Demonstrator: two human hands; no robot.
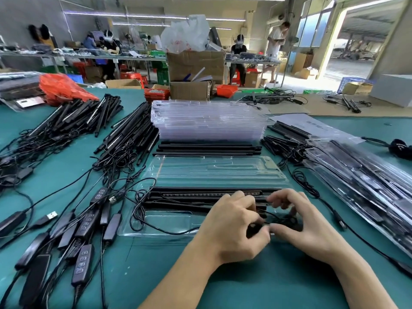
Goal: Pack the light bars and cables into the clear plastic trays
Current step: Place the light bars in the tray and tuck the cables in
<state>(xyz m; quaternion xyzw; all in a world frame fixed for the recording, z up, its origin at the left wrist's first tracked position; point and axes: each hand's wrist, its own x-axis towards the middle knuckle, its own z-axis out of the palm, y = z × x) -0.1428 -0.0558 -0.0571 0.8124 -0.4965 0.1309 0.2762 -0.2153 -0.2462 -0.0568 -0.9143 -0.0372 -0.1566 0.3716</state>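
Observation:
An open clear plastic tray point(214, 172) lies on the green table in front of me. Black light bars point(189, 197) sit in its near half. A thin black cable point(142, 210) loops over the tray's left end. My left hand point(231, 228) and my right hand point(298, 224) meet over the tray's right part, fingers curled, pinching a bundle of black cable point(283, 221) between them. Behind the tray lie more loose light bars point(207, 148) and a stack of empty clear trays point(209, 121).
Piles of light bars with tangled cables point(124, 139) and inline controllers point(87, 224) cover the table's left. Packed trays point(361, 181) lean in a row at the right. Cardboard boxes point(196, 70) stand beyond the table; people work at far benches.

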